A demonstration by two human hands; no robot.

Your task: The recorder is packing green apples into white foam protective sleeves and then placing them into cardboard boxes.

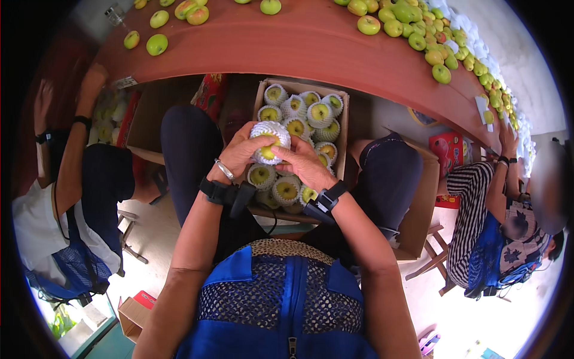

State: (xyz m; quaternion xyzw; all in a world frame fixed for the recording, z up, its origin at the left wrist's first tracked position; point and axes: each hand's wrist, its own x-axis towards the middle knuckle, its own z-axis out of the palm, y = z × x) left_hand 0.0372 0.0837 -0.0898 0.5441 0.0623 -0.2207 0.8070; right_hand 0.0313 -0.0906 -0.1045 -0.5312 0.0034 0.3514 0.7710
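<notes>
An apple in a white foam net sleeve [269, 142] is held between my two hands, its bare yellow-green end facing me. My left hand [242, 150] grips it from the left, thumb laid across the fruit. On the other side my right hand [307, 162] has its thumb at the sleeve's lower edge. Below my hands stands a cardboard box [346, 130] between my knees, holding several sleeved apples [320, 114] set close together. My hands and the held apple hide part of the box's contents.
A red-brown table [269, 49] curves across ahead, bearing loose apples [368, 25] and a pile of white foam sleeves [475, 40] at the right. Another cardboard box [410, 215] stands by my right leg. One person [67, 215] sits at the left, another [484, 233] at the right.
</notes>
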